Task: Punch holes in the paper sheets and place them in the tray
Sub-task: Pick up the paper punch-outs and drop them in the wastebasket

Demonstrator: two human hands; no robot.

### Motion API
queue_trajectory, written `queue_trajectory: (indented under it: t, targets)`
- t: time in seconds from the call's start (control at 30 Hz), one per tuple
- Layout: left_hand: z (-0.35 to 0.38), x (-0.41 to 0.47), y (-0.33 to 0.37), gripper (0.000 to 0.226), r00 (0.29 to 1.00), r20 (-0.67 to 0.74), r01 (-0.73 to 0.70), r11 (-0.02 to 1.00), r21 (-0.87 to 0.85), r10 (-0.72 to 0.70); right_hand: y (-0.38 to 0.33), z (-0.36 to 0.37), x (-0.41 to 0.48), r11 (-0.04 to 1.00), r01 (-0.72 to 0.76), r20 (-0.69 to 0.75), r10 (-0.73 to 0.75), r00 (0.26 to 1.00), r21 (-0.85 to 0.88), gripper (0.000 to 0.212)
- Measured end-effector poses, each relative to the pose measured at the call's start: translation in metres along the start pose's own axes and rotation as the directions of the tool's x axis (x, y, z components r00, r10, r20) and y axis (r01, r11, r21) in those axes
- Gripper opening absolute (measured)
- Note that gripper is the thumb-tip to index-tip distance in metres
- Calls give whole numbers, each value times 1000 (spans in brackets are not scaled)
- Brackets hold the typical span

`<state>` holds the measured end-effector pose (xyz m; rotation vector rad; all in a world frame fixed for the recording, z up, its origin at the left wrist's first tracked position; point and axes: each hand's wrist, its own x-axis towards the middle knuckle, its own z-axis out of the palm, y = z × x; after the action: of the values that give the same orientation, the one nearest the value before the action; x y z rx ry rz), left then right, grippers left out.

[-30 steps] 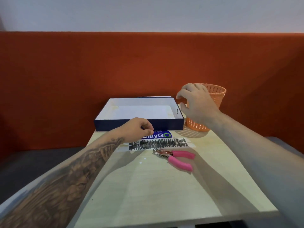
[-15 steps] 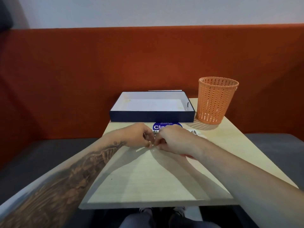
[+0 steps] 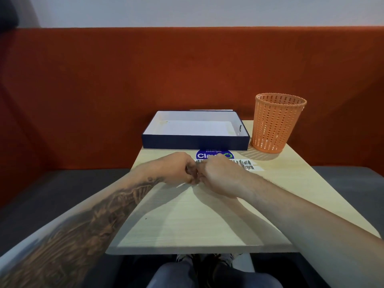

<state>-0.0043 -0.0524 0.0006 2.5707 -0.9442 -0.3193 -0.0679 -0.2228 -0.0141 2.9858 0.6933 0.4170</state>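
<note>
My left hand (image 3: 176,169) and my right hand (image 3: 220,177) meet fingertip to fingertip at the middle of the table. Both have curled fingers. The left hand pinches the near end of a white paper sheet (image 3: 247,164) marked with black scribbles. The rest of the sheet shows to the right of my right hand. The pink-handled hole punch is hidden under my right hand, which is closed over the spot where it lay. The tray (image 3: 195,141), a dark blue box with a white inside, stands just behind the hands and looks empty.
An orange mesh basket (image 3: 276,125) stands at the back right beside the tray. A round blue sticker (image 3: 202,155) is on the light wooden table (image 3: 197,221) between tray and hands. An orange bench back runs behind; my knees show below the near edge.
My right hand came down from beside the basket onto the hole punch and met the left hand. The camera view tilted down. In the last half second the hands hardly moved.
</note>
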Motion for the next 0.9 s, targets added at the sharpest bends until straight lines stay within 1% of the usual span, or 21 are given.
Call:
queue_trajectory:
  t: [0.13,0.23,0.33,0.4,0.53,0.63,0.73,0.8,0.83,0.9]
  targets:
    - [1,0,0,1,1000,-11,-8,1000,26,8,-2,6,-1,1000,9,38,-9,999,-11,27]
    - [2,0,-1,6,1000,-13,-9,998,57,10,4,4,-5,997,-41,62,37,997,65,20]
    - [2,0,1,6,1000,-14,-18,994,110,20,17,2,-8,987,-99,14,99,995,128,14]
    - [1,1,5,8,999,-5,-42,980,197,44,22,2,-10,983,-117,-13,120,993,144,15]
    - [1,4,19,11,995,49,-102,903,418,89,24,3,-12,970,-146,-29,155,988,195,16]
    - [3,6,25,14,989,67,-144,829,541,129,25,2,-13,957,-166,-24,176,984,237,16]
    - [6,8,28,17,982,108,-188,747,638,155,23,-3,-14,955,-175,-8,182,983,241,17]
    - [8,7,30,20,982,118,-190,728,659,149,22,-7,-16,951,-193,0,199,980,241,18]
    - [10,7,29,21,982,118,-190,736,650,149,23,-9,-17,950,-200,4,205,979,240,17]
    - [12,8,24,19,984,115,-179,792,584,138,27,-12,-18,949,-207,-3,213,977,237,17]
